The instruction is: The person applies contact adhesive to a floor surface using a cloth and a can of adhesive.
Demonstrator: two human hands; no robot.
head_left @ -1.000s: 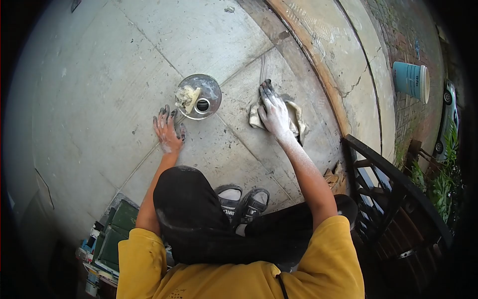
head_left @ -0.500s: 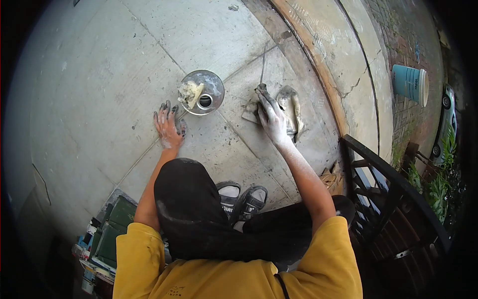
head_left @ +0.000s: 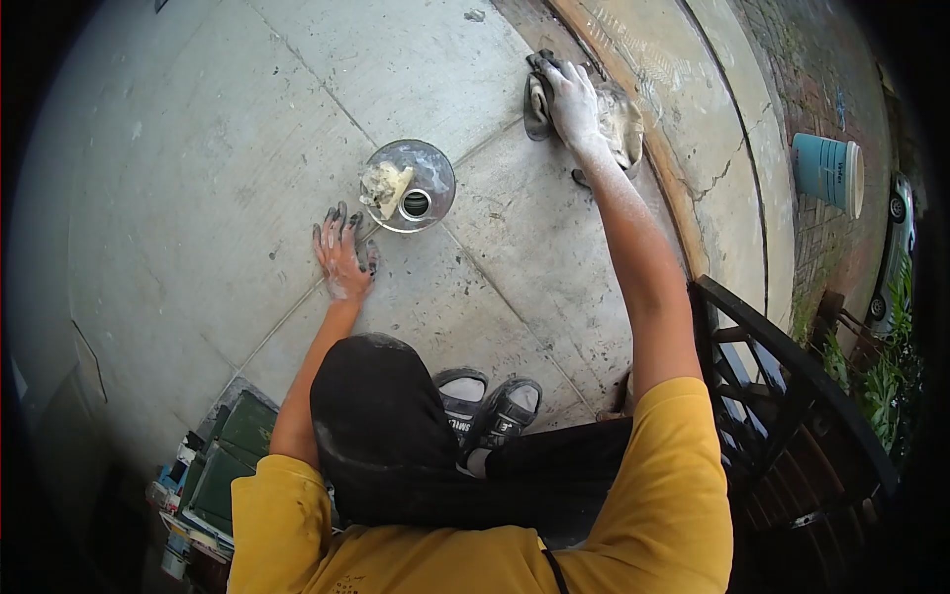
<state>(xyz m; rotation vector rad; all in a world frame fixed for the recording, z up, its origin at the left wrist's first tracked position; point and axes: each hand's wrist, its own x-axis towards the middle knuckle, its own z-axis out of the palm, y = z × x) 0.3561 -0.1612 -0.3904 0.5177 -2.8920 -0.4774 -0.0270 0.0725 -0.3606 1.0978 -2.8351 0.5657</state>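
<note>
My left hand (head_left: pixel 343 259) rests on the tiled floor with its fingers spread, the fingertips blackened. Just beyond it stands a round metal can (head_left: pixel 435 163), seen from above, with an open round mouth. A crumpled, pale yellow wad (head_left: pixel 384 188) sits on the can's lid, beside the mouth. My right hand (head_left: pixel 574 107), dusted white and dark at the fingertips, presses a grey and cream rag (head_left: pixel 621 124) against the floor near the wooden strip. Part of the rag is hidden under the hand.
A wooden strip (head_left: pixel 683 230) edges the tiles (head_left: pixel 228 188) on the right. Past it are a concrete ledge and a light blue bucket (head_left: pixel 821 166). A black slatted chair or bench (head_left: pixel 782 346) stands at lower right, a green box (head_left: pixel 237 436) at lower left. My sandalled feet (head_left: pixel 505 411) are below.
My right hand has slid the rag forward and to the right, up to the wooden strip. My left hand stays on the floor. The view has shifted slightly.
</note>
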